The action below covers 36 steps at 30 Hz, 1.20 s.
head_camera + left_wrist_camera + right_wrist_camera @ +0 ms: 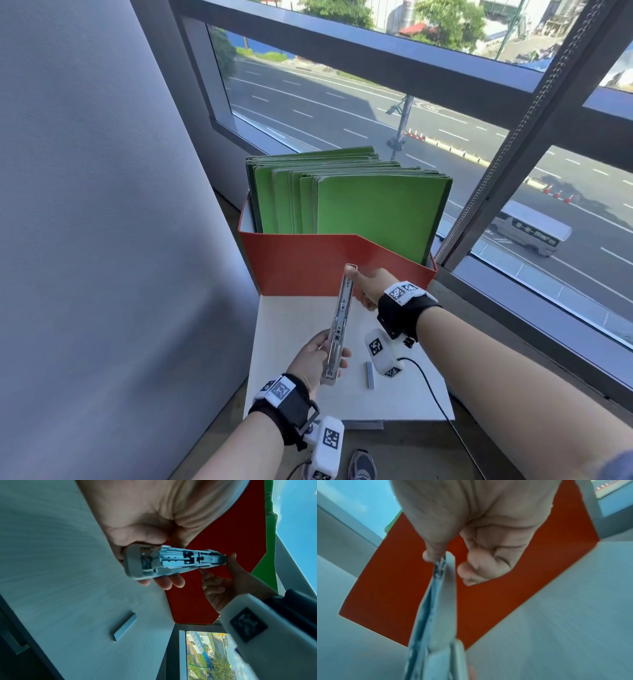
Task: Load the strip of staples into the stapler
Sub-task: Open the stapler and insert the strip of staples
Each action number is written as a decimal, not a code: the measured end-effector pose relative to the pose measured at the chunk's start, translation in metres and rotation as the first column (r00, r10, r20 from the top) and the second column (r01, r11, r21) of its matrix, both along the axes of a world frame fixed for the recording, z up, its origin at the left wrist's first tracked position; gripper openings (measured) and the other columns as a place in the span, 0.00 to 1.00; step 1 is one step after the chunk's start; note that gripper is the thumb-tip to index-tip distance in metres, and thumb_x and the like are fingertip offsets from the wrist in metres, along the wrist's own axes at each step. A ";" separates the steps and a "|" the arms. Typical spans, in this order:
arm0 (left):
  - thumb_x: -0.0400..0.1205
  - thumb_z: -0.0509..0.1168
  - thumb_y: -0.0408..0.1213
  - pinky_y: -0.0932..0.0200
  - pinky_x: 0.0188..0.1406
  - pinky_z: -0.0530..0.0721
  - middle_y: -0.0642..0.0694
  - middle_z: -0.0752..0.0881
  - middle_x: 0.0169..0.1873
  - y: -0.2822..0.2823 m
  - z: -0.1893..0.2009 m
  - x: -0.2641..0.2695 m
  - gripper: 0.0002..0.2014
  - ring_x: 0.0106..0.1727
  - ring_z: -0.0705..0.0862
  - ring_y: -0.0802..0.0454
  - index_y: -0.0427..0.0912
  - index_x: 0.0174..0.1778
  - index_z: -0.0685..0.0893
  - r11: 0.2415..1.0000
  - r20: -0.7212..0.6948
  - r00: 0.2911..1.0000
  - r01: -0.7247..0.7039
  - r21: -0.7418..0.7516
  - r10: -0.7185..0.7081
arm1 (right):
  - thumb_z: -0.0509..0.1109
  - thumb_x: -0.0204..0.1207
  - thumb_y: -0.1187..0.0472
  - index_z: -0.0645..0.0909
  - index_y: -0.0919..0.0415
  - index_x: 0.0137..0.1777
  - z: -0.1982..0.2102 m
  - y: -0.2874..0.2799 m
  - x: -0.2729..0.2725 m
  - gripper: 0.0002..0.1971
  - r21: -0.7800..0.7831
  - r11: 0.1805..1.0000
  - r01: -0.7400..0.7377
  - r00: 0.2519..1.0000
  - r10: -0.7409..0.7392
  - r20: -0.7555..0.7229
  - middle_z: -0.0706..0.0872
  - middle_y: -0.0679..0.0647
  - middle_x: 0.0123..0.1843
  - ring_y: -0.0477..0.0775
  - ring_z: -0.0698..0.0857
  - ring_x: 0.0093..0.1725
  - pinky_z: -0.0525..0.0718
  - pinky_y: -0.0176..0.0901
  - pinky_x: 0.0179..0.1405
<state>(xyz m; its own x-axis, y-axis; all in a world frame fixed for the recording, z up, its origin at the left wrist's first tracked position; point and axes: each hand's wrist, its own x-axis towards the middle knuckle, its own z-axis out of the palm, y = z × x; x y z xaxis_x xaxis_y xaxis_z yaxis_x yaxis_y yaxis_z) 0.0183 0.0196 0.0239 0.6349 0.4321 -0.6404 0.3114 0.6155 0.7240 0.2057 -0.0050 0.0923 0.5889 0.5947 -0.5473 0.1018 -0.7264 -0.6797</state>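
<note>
Holding the stapler [337, 329] lifted off the table [404, 404], my left hand [313, 363] wraps its near end and my right hand [371, 286] pinches the far tip. Its long axis runs away from me, open channel of grey metal showing. The strip [370, 375] lies flat on the table just right of my left hand, roughly parallel, nearer to it than to my right: a short, plain grey bar.

No text, label or number can be read anywhere here.
</note>
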 end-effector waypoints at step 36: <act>0.85 0.55 0.33 0.58 0.35 0.84 0.44 0.91 0.46 -0.013 -0.009 0.003 0.15 0.42 0.89 0.49 0.58 0.61 0.77 0.994 -0.094 0.995 -0.022 -0.105 0.012 | 0.75 0.69 0.65 0.82 0.59 0.45 -0.044 -0.053 -0.069 0.07 0.180 0.984 -0.013 0.994 -0.007 0.112 0.90 0.59 0.36 0.58 0.91 0.32 0.90 0.46 0.32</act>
<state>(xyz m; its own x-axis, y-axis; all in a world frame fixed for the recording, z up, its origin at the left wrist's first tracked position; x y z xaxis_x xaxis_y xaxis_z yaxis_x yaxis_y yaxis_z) 0.0214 0.0071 0.0145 0.5633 0.3690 -0.7392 0.3635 0.6928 0.6228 0.1363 -0.0579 0.0480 0.6383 0.6792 -0.3623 0.1862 -0.5928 -0.7835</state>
